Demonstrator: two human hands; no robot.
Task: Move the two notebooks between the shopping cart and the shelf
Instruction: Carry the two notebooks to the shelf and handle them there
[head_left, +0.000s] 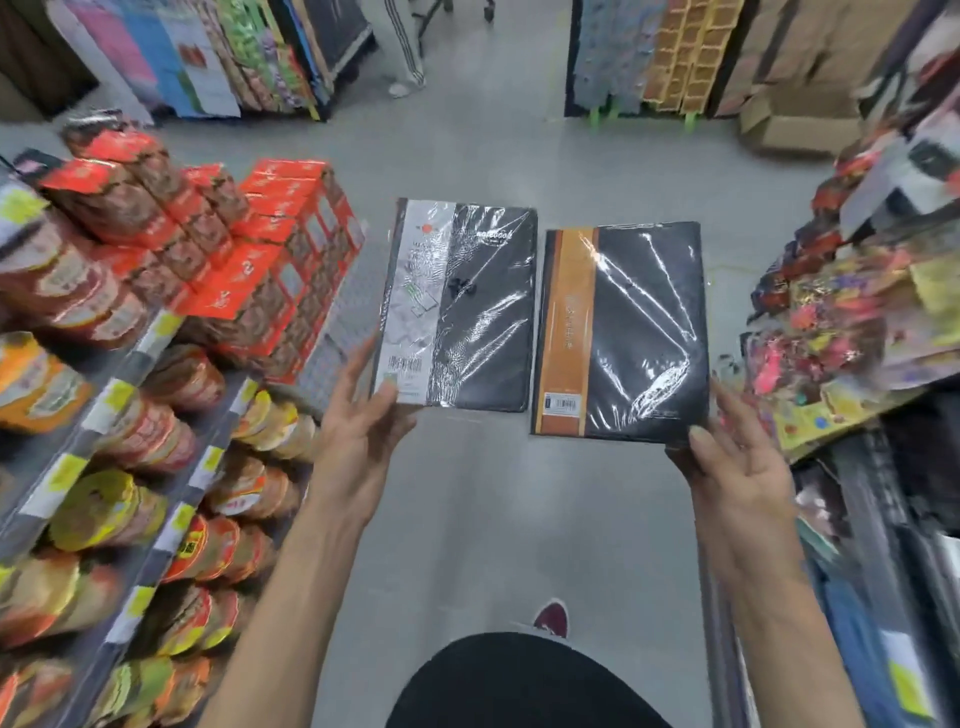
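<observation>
I hold two shrink-wrapped notebooks up over the aisle floor, side by side and apart. My left hand grips the lower left corner of the black notebook with a white-grey band. My right hand grips the lower right corner of the black notebook with an orange-brown stripe. Both covers face me, upright. No shopping cart is in view.
Shelves of instant-noodle cups and red boxes run along my left. A shelf of colourful packets stands on my right. Grey floor stretches ahead, with a cardboard box at far right and a person's legs at the back.
</observation>
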